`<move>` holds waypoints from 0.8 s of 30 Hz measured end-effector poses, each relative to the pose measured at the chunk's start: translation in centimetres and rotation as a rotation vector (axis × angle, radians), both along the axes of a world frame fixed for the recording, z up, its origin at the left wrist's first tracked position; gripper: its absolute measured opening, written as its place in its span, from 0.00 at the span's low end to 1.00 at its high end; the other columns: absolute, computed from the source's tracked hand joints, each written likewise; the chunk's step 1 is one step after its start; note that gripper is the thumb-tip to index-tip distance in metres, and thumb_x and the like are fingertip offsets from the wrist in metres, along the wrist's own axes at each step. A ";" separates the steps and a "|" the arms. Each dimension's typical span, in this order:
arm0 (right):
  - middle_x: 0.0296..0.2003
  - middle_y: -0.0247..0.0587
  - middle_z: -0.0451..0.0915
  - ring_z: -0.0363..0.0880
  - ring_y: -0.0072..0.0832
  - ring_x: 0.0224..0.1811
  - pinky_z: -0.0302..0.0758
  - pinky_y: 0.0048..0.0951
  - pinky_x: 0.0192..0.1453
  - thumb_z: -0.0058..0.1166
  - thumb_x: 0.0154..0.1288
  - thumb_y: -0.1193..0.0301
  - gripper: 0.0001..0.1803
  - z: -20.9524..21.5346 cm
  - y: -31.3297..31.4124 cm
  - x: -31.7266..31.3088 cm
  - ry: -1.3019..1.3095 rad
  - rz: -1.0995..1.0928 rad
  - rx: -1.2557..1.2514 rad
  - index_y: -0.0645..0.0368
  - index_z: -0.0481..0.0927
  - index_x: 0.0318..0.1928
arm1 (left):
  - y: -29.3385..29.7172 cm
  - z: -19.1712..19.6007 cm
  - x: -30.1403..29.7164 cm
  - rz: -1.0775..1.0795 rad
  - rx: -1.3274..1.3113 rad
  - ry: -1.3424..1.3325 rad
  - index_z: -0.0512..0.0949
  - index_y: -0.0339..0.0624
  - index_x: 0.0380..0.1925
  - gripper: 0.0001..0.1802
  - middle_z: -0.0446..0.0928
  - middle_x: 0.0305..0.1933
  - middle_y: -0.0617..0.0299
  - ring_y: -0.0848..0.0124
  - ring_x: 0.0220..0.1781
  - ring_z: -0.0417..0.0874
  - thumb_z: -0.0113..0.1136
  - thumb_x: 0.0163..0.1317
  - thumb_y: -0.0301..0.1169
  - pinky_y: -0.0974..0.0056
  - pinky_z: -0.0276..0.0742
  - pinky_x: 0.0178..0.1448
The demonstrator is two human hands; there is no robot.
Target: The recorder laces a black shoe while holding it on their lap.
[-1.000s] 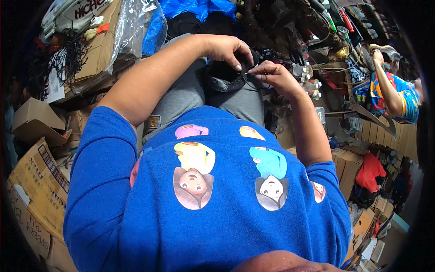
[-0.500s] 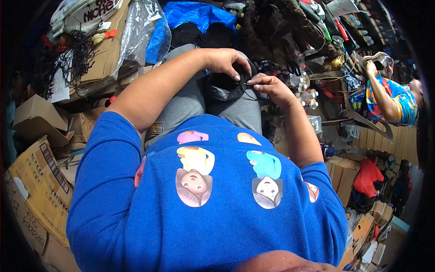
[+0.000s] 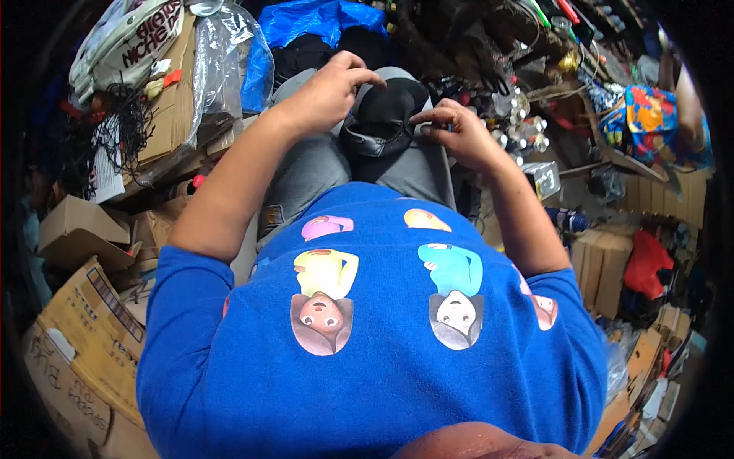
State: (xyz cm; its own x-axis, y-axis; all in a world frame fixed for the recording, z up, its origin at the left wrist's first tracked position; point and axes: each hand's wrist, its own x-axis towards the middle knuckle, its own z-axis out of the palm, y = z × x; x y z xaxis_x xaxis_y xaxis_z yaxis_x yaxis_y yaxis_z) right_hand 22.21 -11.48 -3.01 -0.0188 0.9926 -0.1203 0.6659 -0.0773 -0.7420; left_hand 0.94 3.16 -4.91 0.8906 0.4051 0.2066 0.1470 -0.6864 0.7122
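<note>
A black shoe (image 3: 382, 126) rests between my thighs, its dark opening facing up. My left hand (image 3: 332, 90) is raised just left of the shoe. Its index finger stretches over toward the shoe while the other fingers curl in; whatever they pinch is too thin to make out. At the shoe's right rim is my right hand (image 3: 456, 134), thumb and forefinger drawn together close to the edge. Anything between those fingertips is too small to name.
Cardboard boxes (image 3: 84, 229) lie at the left, below a tangle of black cords (image 3: 126, 138). Blue plastic (image 3: 321, 21) lies ahead of my knees. Several small bottles (image 3: 527, 138) stand at the right. Farther right is another person in a colourful patterned garment (image 3: 650, 118).
My left hand has lifted off the shoe, moving up and left. My right hand stays by the rim; the thin dark strand near it no longer shows. The other person's arm has shifted.
</note>
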 end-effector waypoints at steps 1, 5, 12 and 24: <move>0.26 0.33 0.68 0.69 0.24 0.32 0.67 0.26 0.37 0.58 0.55 0.75 0.13 0.4 -0.2 -0.2 -0.021 -0.010 -0.018 0.53 0.83 0.42 | -0.8 0.2 -0.6 0.086 0.003 -0.004 0.78 0.46 0.43 0.21 0.70 0.43 0.55 0.63 0.42 0.75 0.50 0.48 0.15 0.64 0.71 0.46; 0.30 0.41 0.70 0.73 0.37 0.36 0.68 0.35 0.44 0.58 0.49 0.77 0.19 -1.5 -1.8 -1.6 -0.328 -0.028 0.161 0.48 0.82 0.45 | -3.8 0.2 -1.7 0.177 0.031 -0.036 0.82 0.47 0.38 0.15 0.74 0.31 0.59 0.62 0.33 0.77 0.57 0.50 0.20 0.66 0.72 0.39; 0.28 0.39 0.70 0.70 0.35 0.35 0.63 0.35 0.48 0.57 0.51 0.76 0.23 -2.3 -2.9 -3.1 -0.409 -0.040 0.291 0.46 0.79 0.50 | -5.1 -0.9 -0.7 0.320 0.318 0.145 0.83 0.52 0.28 0.05 0.74 0.25 0.66 0.66 0.39 0.74 0.62 0.49 0.32 0.59 0.60 0.46; 0.28 0.38 0.72 0.72 0.32 0.35 0.64 0.34 0.49 0.57 0.53 0.73 0.19 -1.3 -2.7 -2.2 -0.374 -0.023 0.220 0.45 0.81 0.48 | -3.2 -1.2 -1.3 0.290 0.213 -0.077 0.78 0.43 0.31 0.04 0.75 0.32 0.62 0.67 0.36 0.75 0.55 0.57 0.27 0.63 0.68 0.40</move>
